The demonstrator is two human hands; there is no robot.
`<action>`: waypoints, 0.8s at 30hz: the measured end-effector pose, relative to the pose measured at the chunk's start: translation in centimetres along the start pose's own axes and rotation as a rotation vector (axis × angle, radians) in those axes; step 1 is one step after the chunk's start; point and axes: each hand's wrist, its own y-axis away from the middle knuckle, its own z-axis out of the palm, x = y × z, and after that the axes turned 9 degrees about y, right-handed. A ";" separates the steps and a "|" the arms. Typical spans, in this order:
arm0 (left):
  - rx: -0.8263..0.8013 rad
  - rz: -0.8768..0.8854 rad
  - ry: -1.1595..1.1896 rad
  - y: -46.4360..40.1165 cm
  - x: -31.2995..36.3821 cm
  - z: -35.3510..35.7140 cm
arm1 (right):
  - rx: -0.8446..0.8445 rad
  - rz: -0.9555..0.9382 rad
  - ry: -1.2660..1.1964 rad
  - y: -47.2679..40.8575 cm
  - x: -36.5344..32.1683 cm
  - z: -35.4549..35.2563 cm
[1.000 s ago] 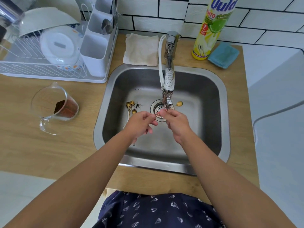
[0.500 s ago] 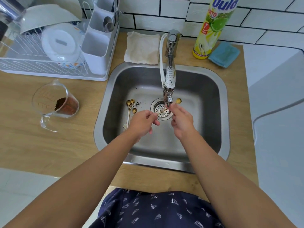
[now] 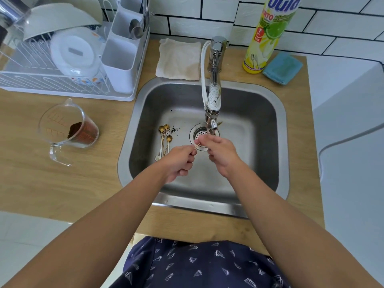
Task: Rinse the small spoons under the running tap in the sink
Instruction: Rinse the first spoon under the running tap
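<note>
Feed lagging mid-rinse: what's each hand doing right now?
Left hand: pinching the handle end of a small gold spoon.
Right hand: fingers curled around the same spoon under the tap.

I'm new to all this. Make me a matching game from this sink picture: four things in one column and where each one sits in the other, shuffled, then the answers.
Things:
1. loose gold spoons
2. measuring jug
3. blue sponge
4. beige cloth

Places:
A. on the counter behind the sink, left of the tap
B. on the sink floor, left of the drain
C. beside the yellow bottle, on its right
D. on the wooden counter left of the sink, in front of the dish rack

Pairs: 1-B, 2-D, 3-C, 4-A
</note>
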 end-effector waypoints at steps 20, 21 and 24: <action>-0.026 0.243 -0.551 0.5 0.5 -0.9 | 0.097 0.042 -0.119 -0.6 -0.2 -1.3; -0.023 0.242 -0.541 0.4 0.4 -0.8 | 0.059 0.043 -0.079 -0.4 0.1 -1.0; -0.028 0.215 -0.481 0.2 0.1 -0.9 | -0.082 0.062 0.074 0.6 0.8 -0.2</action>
